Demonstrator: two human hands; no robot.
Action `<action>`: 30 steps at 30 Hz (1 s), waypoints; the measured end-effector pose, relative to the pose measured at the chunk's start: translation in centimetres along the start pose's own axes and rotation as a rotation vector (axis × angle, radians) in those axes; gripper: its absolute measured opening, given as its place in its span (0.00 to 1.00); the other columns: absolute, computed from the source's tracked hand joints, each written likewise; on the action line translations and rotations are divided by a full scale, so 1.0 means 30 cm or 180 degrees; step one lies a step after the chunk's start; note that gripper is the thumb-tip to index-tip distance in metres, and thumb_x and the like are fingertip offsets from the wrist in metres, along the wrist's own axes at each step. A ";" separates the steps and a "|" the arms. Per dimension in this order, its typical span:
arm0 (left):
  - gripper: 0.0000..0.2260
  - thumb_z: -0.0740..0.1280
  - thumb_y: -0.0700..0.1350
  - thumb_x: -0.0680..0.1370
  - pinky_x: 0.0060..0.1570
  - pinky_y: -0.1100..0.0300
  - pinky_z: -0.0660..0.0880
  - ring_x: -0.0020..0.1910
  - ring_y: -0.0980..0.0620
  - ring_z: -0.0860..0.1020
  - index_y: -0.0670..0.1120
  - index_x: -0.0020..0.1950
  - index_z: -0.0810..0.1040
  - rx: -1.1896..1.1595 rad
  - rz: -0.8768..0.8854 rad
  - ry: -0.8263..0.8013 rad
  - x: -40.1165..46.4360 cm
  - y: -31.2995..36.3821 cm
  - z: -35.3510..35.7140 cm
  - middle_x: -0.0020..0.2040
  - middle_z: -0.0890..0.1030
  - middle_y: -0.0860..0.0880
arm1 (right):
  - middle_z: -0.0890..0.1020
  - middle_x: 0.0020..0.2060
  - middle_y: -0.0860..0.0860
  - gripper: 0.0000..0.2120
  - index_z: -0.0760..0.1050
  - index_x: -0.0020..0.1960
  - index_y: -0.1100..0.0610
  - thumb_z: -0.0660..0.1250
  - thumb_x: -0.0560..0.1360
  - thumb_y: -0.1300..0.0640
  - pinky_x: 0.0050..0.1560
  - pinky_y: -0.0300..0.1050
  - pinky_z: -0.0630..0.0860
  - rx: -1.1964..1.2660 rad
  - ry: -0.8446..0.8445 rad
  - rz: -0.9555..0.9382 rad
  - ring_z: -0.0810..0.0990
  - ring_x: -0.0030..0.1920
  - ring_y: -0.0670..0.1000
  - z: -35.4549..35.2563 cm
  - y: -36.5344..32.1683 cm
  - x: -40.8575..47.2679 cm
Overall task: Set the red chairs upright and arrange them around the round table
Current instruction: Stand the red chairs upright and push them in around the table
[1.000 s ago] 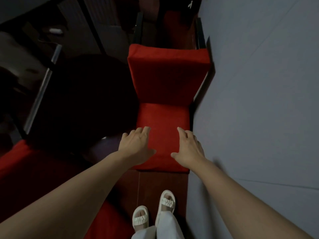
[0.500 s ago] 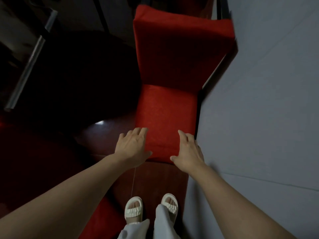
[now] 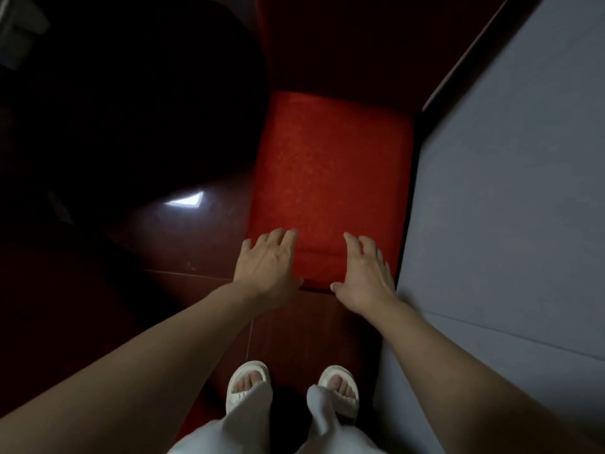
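Both hands, left [image 3: 266, 262] and right [image 3: 366, 268], lie flat and open on the chair [image 3: 330, 178] back, gripping nothing. Next: grab its edge and lift.

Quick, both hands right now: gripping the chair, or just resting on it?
Left hand: open, fingers straight, lying on the near edge of the red chair.
Right hand: open, fingers loosely spread, resting on the same edge. Neither grips anything.

Dim room. Glossy dark reddish-brown tiled floor [image 3: 183, 244], thin grout lines crossing it, one bright patch of reflected light [image 3: 186, 200] at about nine o'clock. Plain grey wall [image 3: 510, 198] from one to four o'clock, dark skirting edge [image 3: 458, 70] along its base.
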State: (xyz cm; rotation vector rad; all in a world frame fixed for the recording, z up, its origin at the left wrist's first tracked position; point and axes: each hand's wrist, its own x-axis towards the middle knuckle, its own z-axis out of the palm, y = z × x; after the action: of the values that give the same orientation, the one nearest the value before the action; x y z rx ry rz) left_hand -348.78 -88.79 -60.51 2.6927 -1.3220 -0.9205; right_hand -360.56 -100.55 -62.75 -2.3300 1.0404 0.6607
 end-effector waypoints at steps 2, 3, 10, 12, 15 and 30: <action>0.36 0.67 0.56 0.75 0.69 0.48 0.59 0.71 0.47 0.63 0.48 0.76 0.52 0.0107 0.0057 -0.0051 0.073 -0.029 0.108 0.74 0.61 0.48 | 0.53 0.75 0.56 0.46 0.46 0.77 0.50 0.73 0.71 0.52 0.73 0.54 0.56 0.0000 0.0032 0.0011 0.55 0.74 0.56 0.096 0.038 0.067; 0.37 0.67 0.55 0.75 0.70 0.47 0.59 0.72 0.47 0.61 0.48 0.76 0.52 0.0185 0.0099 -0.0131 0.108 -0.043 0.168 0.74 0.60 0.48 | 0.52 0.75 0.56 0.46 0.46 0.77 0.50 0.73 0.71 0.52 0.74 0.54 0.56 -0.0007 0.0051 0.0008 0.55 0.74 0.56 0.147 0.058 0.098; 0.39 0.67 0.57 0.75 0.71 0.46 0.55 0.74 0.46 0.56 0.49 0.77 0.47 0.0880 0.0569 -0.0283 0.319 -0.099 0.491 0.76 0.53 0.46 | 0.43 0.76 0.55 0.47 0.42 0.77 0.50 0.72 0.72 0.54 0.74 0.54 0.46 -0.0242 0.0142 -0.0164 0.44 0.76 0.56 0.423 0.207 0.285; 0.39 0.66 0.57 0.75 0.72 0.45 0.54 0.75 0.45 0.54 0.49 0.78 0.46 0.1079 0.0650 -0.0204 0.374 -0.113 0.558 0.77 0.51 0.45 | 0.40 0.76 0.56 0.48 0.40 0.77 0.50 0.72 0.72 0.53 0.74 0.53 0.42 -0.0415 0.0227 -0.0302 0.40 0.76 0.57 0.482 0.244 0.334; 0.41 0.65 0.59 0.75 0.72 0.43 0.52 0.76 0.44 0.49 0.50 0.78 0.42 0.1354 0.0755 -0.0170 0.419 -0.131 0.664 0.78 0.45 0.44 | 0.35 0.75 0.56 0.51 0.37 0.77 0.50 0.72 0.71 0.52 0.74 0.53 0.37 -0.0615 0.0290 -0.0469 0.35 0.76 0.57 0.569 0.278 0.385; 0.42 0.57 0.54 0.80 0.68 0.32 0.46 0.76 0.38 0.42 0.48 0.68 0.21 0.2060 0.1085 0.0521 0.519 -0.211 0.894 0.76 0.35 0.39 | 0.29 0.70 0.67 0.60 0.19 0.70 0.57 0.71 0.70 0.47 0.70 0.68 0.39 -0.2007 0.0951 -0.0440 0.33 0.73 0.66 0.774 0.332 0.512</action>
State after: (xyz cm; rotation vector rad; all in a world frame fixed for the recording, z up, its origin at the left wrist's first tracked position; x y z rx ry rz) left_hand -350.40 -89.44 -92.11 2.6945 -2.2470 -0.2538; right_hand -364.43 -100.27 -92.07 -3.0936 0.8613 0.6685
